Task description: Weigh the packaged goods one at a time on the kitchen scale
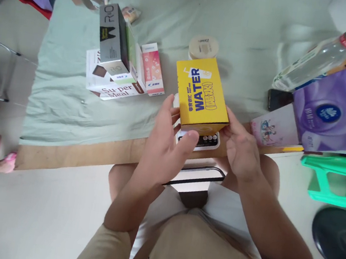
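Note:
A yellow cardboard box [201, 93] printed "WATER" sits between my two hands near the table's front edge. My left hand [167, 150] grips its near left side, the thumb close to the bottom front edge and the fingers along the left face. On the other side, my right hand [242, 149] has its fingers against the near right corner, partly hidden behind the box. Under the box shows a white device with a black button panel [208, 141], like a kitchen scale. The box covers most of it, so I cannot tell whether they touch. Just behind stands a round lidded tub [203, 47].
Left on the green cloth [61, 106] are a grey box [110, 36], a white "Su-per Meal" box [123, 91] and a pink box [153, 69]. To the right lie a purple tissue pack [337, 113], a clear bottle [323, 56] and a phone [279, 100]. A green stool [340, 164] stands beside the table.

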Available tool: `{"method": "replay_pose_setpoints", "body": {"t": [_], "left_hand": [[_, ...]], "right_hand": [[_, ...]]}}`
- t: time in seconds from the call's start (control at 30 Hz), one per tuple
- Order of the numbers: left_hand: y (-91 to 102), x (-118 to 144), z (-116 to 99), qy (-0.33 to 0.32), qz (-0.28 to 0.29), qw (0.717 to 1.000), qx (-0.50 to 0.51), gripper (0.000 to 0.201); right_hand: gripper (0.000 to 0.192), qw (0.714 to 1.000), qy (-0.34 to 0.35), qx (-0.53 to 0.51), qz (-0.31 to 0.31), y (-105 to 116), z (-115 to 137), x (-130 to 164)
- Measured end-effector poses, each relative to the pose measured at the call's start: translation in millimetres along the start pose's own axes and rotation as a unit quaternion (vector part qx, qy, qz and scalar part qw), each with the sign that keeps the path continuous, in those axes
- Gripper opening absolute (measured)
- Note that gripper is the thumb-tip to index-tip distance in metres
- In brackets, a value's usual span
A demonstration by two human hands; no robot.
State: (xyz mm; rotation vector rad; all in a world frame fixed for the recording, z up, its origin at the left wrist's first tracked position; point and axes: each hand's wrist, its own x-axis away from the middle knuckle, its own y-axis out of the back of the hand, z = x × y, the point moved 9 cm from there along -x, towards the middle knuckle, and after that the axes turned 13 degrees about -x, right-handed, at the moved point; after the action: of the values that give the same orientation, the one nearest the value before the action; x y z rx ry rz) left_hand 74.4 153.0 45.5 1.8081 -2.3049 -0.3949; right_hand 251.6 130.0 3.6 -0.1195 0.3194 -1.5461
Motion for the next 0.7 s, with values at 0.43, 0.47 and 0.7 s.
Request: {"method": "replay_pose_setpoints", "body": {"t": [0.43,0.47,0.7], "left_hand": [[53.8,-58,84,0.073,-0.119,0.982,-0.126,0.047],[46.3,-60,88,0.08,-0.097,0.982,-0.143,0.049],[17.8,-70,85,0.039,-0.036,0.974,-0.222,0.051]], "right_hand": [[0.033,0.941,0.006,0.097,-0.325,92,-40,31],[0.035,0.938,-0.001,0.09,-0.334,95,-43,31],[0.046,0.924,-0.001,0.032,-0.382,105,-43,28]]}}
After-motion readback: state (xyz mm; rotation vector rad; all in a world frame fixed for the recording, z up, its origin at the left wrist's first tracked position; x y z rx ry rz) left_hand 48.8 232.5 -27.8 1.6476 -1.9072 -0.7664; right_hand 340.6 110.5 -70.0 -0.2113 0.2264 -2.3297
